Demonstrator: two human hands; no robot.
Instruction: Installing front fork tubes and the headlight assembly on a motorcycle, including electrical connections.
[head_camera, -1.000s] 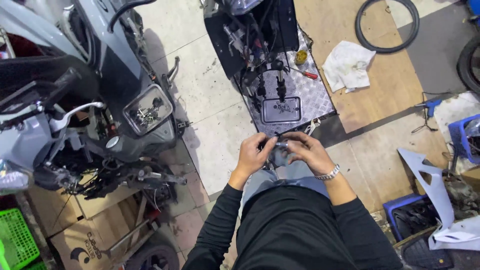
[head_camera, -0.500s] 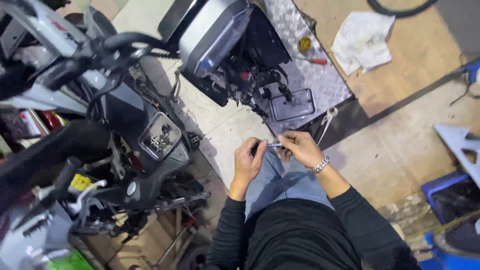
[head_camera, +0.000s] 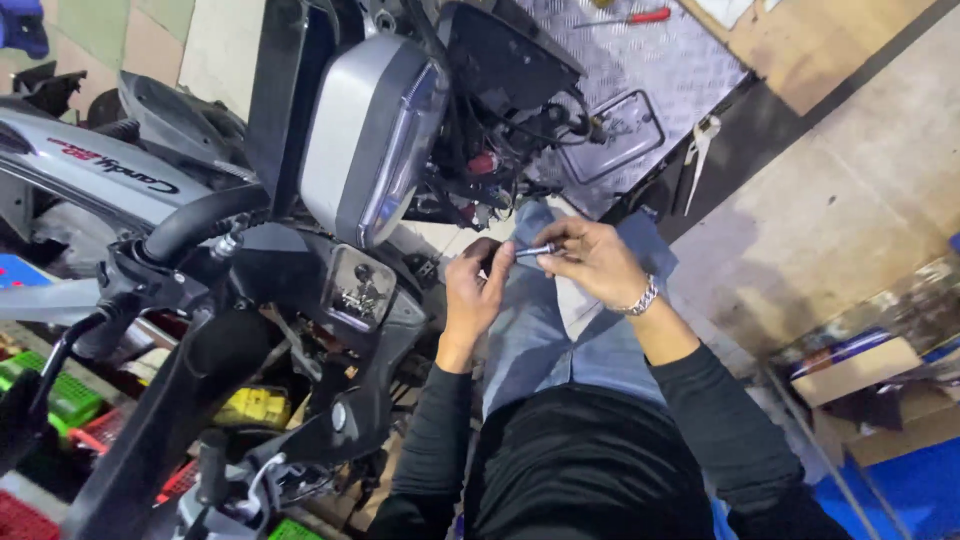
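My left hand (head_camera: 474, 290) and my right hand (head_camera: 590, 262) meet above my lap, both gripping a small silver metal tool (head_camera: 536, 250), a short socket-like rod held between the fingertips. A metal bracelet circles my right wrist. I wear black sleeves and blue jeans. Right in front of my hands is a stripped scooter front (head_camera: 470, 130) with bare wiring and a silver headlight housing (head_camera: 370, 135).
A second scooter with black handlebar (head_camera: 200, 225) crowds the left. A checker-plate metal ramp (head_camera: 650, 70) lies ahead with a red-handled screwdriver (head_camera: 625, 18) on it. A wrench (head_camera: 698, 145) lies by its edge. Cardboard boxes (head_camera: 855, 370) and blue bins sit at right.
The view has swung left and closer to the scooters. My hands stayed together on the small metal tool, now nearer the stripped scooter front.
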